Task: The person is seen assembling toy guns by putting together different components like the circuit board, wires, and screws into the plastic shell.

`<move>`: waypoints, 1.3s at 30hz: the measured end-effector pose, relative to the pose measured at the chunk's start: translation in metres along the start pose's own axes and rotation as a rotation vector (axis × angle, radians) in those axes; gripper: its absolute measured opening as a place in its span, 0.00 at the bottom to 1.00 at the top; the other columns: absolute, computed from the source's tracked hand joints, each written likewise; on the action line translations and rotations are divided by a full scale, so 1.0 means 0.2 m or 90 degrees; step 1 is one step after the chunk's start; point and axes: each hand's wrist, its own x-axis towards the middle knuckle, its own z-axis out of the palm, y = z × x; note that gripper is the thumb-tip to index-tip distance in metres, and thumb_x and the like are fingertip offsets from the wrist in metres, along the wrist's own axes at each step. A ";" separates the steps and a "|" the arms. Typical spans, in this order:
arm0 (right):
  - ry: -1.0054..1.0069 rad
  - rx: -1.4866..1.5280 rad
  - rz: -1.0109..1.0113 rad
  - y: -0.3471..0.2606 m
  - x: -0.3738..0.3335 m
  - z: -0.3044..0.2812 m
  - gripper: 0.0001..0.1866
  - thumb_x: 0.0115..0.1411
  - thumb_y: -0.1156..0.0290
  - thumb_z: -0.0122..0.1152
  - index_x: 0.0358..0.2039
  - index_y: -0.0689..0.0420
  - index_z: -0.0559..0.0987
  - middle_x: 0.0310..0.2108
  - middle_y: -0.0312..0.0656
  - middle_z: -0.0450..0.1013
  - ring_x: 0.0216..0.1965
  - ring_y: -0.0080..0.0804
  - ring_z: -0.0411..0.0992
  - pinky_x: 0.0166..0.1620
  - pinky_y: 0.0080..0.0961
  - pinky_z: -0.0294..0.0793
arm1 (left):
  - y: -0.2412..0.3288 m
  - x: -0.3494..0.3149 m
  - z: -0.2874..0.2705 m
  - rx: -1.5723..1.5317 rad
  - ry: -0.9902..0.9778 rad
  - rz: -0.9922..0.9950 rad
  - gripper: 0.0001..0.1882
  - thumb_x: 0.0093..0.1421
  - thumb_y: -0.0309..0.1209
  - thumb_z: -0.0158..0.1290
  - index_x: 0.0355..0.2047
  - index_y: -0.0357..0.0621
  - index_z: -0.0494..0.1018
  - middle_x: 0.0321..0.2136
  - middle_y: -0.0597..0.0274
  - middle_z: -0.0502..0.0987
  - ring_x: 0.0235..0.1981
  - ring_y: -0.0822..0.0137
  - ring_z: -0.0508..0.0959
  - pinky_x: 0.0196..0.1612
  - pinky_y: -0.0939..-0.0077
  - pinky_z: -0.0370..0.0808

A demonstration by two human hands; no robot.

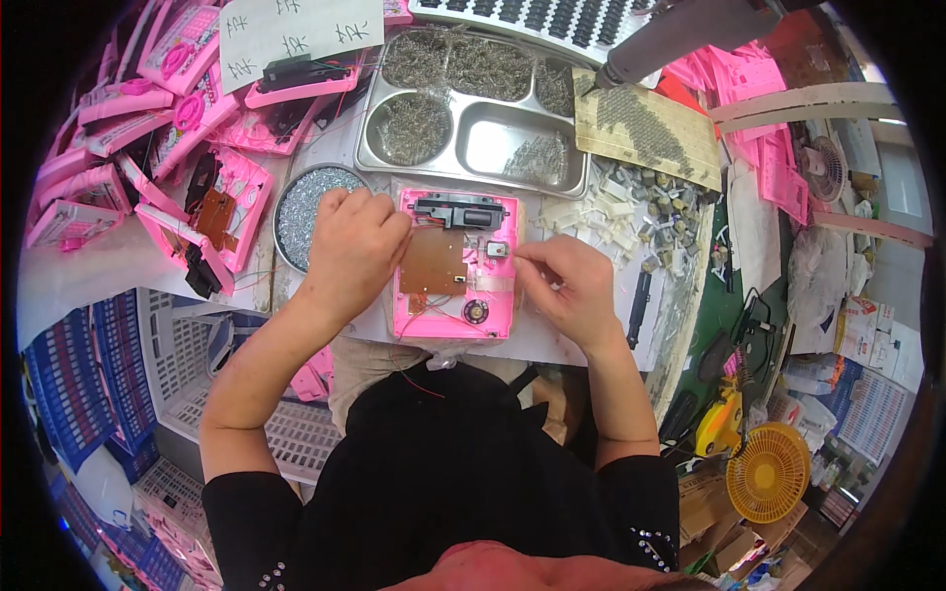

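Observation:
An open pink plastic housing [506,310] lies on the worktop in front of me, its inside facing up. It holds a brown circuit board [432,266], a black box-shaped part [458,212], a small metal motor [497,250], a round speaker [476,311] and thin red wires. My left hand [353,246] is closed in a pinch at the housing's left edge, beside a round dish of small silver pieces [299,212]. At the right edge, next to the motor, my right hand [569,291] pinches thumb and forefinger together. Whatever either hand holds is too small or hidden.
Behind the housing stands a metal compartment tray [483,138] of small metal parts. A grey power tool [670,44] reaches in above a plate of small pieces [641,123]. Small motors [680,222] lie at right, pink housings [197,118] pile up at left.

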 end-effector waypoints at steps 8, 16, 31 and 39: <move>0.004 -0.131 -0.220 -0.03 0.23 0.24 0.07 0.49 0.73 0.71 0.31 0.52 0.84 0.34 0.38 0.73 0.43 0.41 0.71 0.44 0.35 0.73 | 0.13 0.02 0.03 -0.240 0.108 0.047 0.08 0.54 0.25 0.62 0.35 0.44 0.77 0.39 0.62 0.77 0.37 0.61 0.78 0.42 0.66 0.71; 0.029 0.140 0.008 0.06 0.22 0.22 0.06 0.51 0.71 0.73 0.29 0.55 0.85 0.29 0.38 0.75 0.35 0.39 0.73 0.38 0.33 0.72 | 0.10 0.00 0.11 -0.509 0.065 -0.212 0.12 0.56 0.22 0.62 0.40 0.40 0.77 0.37 0.58 0.77 0.30 0.65 0.76 0.32 0.73 0.74; -0.063 0.086 -0.076 0.08 0.29 0.15 0.12 0.49 0.69 0.75 0.34 0.55 0.84 0.30 0.38 0.75 0.36 0.40 0.71 0.40 0.32 0.73 | 0.07 0.05 0.13 -0.512 0.067 -0.196 0.05 0.58 0.21 0.63 0.35 0.37 0.81 0.33 0.58 0.81 0.33 0.66 0.82 0.35 0.77 0.77; -0.040 -0.068 -0.167 0.03 0.25 0.24 0.15 0.44 0.72 0.73 0.36 0.54 0.84 0.35 0.38 0.73 0.41 0.41 0.70 0.44 0.35 0.72 | 0.08 0.01 0.13 -0.423 0.095 -0.167 0.05 0.58 0.20 0.62 0.35 0.37 0.80 0.33 0.57 0.80 0.33 0.62 0.81 0.35 0.73 0.78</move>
